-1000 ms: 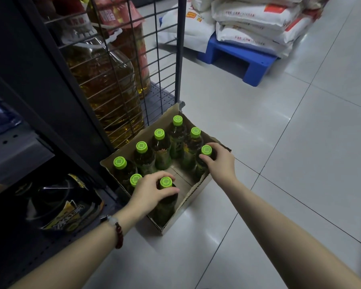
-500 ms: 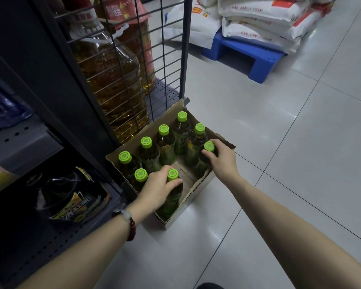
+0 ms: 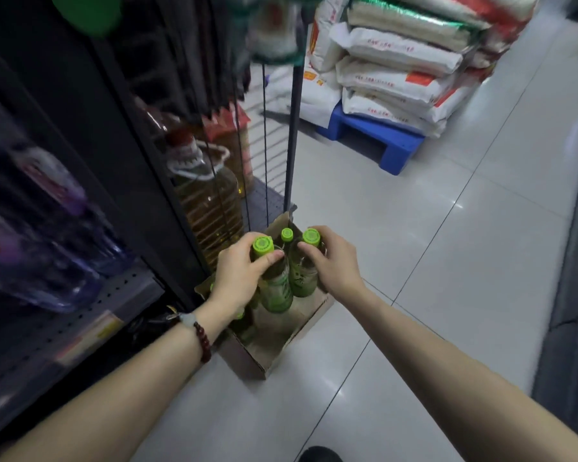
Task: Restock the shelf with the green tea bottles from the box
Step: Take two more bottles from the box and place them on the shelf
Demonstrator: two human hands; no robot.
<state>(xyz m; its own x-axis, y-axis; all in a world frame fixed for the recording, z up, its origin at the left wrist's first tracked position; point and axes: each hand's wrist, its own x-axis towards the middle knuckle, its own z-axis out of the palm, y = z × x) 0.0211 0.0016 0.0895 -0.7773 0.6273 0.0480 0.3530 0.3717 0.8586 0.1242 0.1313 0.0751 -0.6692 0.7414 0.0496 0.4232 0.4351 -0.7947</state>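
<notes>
Two green tea bottles are lifted above the cardboard box (image 3: 274,358) on the floor. My left hand (image 3: 239,278) grips the neck of one green tea bottle (image 3: 276,288), just under its green cap. My right hand (image 3: 334,261) grips the neck of the other bottle (image 3: 302,275). A third green cap (image 3: 286,234) shows between them, lower in the box. My hands hide the other bottles in the box. The dark shelf (image 3: 80,315) stands to the left, blurred, with large clear bottles on it.
A big cooking oil jug (image 3: 207,201) sits behind a wire rack (image 3: 291,155) just beyond the box. Stacked white sacks (image 3: 397,61) lie on a blue pallet (image 3: 381,141) at the back right. Pale floor tiles (image 3: 447,261) stretch to the right.
Both hands have pulled their bottles up out of the box and closer together. The view has tilted upward and blurred; the box looks smaller and lower.
</notes>
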